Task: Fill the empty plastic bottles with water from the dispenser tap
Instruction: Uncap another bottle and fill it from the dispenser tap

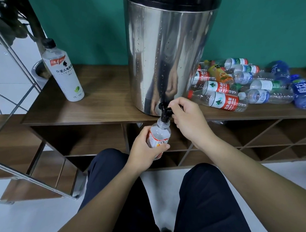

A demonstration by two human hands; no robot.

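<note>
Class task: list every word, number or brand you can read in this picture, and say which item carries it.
"4": red band on the upright white bottle.
"农夫山泉": red label of the nearest lying bottle.
Label of the bottle under the tap: too hidden by the left hand to read.
Other labels: too blurred.

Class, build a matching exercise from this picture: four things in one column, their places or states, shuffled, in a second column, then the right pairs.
Things
1. white bottle with black cap
2. small bottle
3. pile of empty bottles
4. right hand

Places or states
A. lying on the shelf, right of the steel dispenser
B. on the black tap
C. standing upright, left of the dispenser
D. gripped by the left hand, mouth under the tap

Pairs: 1-C, 2-D, 3-A, 4-B
</note>
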